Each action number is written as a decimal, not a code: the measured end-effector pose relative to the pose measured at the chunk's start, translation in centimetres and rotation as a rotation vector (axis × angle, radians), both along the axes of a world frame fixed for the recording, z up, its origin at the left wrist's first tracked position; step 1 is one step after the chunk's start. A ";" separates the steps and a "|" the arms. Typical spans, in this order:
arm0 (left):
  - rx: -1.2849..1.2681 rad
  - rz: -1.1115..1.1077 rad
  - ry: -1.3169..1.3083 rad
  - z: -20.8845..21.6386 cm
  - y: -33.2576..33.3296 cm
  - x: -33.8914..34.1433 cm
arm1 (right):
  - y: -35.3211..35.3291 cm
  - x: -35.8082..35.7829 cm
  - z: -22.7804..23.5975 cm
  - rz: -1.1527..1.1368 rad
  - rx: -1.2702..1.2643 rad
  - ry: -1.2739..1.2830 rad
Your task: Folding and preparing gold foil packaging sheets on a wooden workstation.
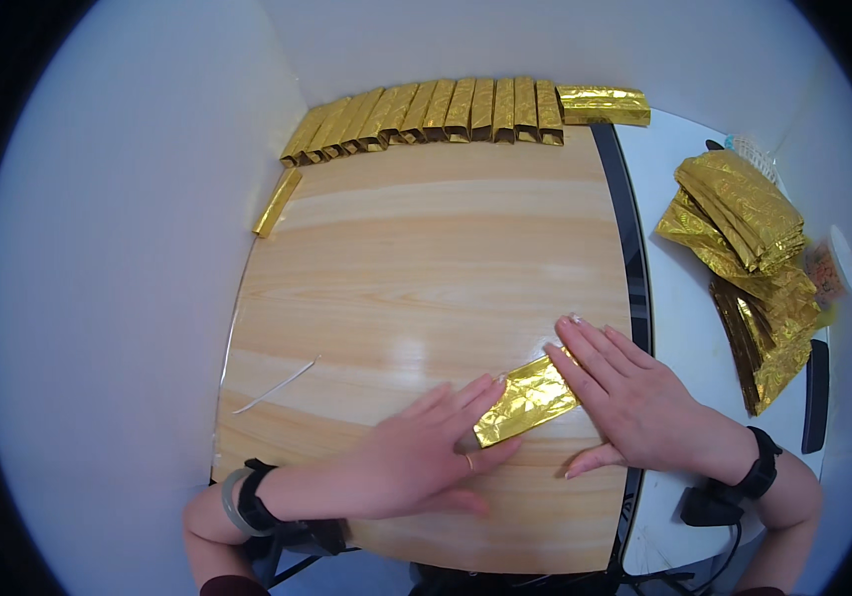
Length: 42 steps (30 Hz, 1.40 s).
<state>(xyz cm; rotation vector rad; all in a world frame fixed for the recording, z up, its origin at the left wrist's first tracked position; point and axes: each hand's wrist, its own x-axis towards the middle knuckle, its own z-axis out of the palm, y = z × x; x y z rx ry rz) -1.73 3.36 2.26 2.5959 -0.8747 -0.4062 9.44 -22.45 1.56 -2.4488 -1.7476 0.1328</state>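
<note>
A flattened gold foil piece (528, 399) lies tilted on the wooden board, its right end higher than its left. My left hand (431, 447) is at its left end, fingers spread, the fingertips by its upper edge and the thumb side near its lower corner. At the other end my right hand (634, 402) lies with fingers stretched out, the fingertips over the foil's right edge. Neither hand is wrapped round the foil. What lies under the fingers is hidden.
A row of gold foil tubes (433, 111) lines the board's back edge. One gold tube (601, 104) lies crosswise at its right, another (277, 203) at the left. A thin white strip (277, 385) lies at left. Gold foil sheets (739, 204) and a lidded cup (830, 265) are at right.
</note>
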 end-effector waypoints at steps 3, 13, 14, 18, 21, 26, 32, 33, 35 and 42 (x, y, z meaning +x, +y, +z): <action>0.032 -0.084 -0.070 1.0 1.4 2.5 | 0.2 -0.1 0.0 0.025 0.000 -0.005; -0.664 0.470 -0.239 -1.2 -1.7 11.5 | 2.0 0.4 -2.0 -0.185 0.031 -0.117; -0.487 0.467 -0.378 -1.8 -2.2 12.0 | 2.2 0.5 -2.2 -0.211 0.043 -0.119; -0.300 0.507 -0.386 -4.7 -3.5 13.1 | 2.3 0.5 -2.4 -0.207 0.043 -0.132; -0.096 0.513 -0.467 -5.4 -4.2 12.3 | 2.2 0.6 -2.5 -0.208 0.055 -0.105; 0.010 0.512 -0.465 -4.7 -4.2 11.4 | 2.2 0.6 -2.2 -0.224 0.059 -0.131; 0.113 0.444 -0.587 -5.0 -4.3 11.1 | 1.8 0.8 -2.1 -0.232 0.052 -0.178; 0.108 0.437 -0.587 -5.1 -4.6 11.3 | 1.9 0.8 -2.0 -0.240 0.049 -0.179; 0.067 0.324 -0.642 -5.3 -5.1 11.8 | 2.5 0.8 -1.8 -0.170 0.057 -0.178; -0.176 0.316 -0.462 -5.4 -4.1 11.7 | 2.1 2.5 -2.6 -0.078 0.075 -0.122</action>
